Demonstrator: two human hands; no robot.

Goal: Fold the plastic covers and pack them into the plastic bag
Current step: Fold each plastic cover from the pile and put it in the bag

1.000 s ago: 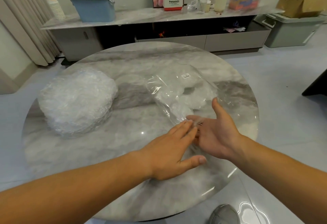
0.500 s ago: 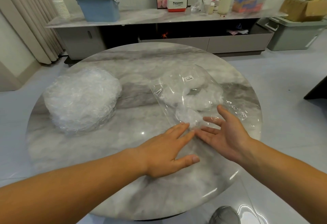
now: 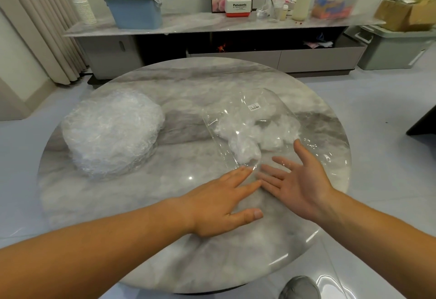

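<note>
— Both hands lie open now. The left hand (image 3: 219, 206) is palm down on the worktop (image 3: 188, 81), and the right hand (image 3: 295, 180) is palm up at the near edge of the plastic bag (image 3: 271, 100). A second ago the left fingers lay over the right ones at the bag's mouth. Now they're only tip to tip, spread wide.

— So they've let go?

— Looks so; neither holds anything. Whether the right fingers sit over or under the film, I can't tell.

— And the covers?

— Some folded plastic covers (image 3: 245, 147) are inside the bag, white lumps below the barcode label (image 3: 254, 107). The bag has hardly moved, right of centre. The big stack of plastic covers (image 3: 111, 133) sits at the left, well apart.

— Then that one's packed, I'd say. Next comes a reach left for another, and there's plenty left.
</note>
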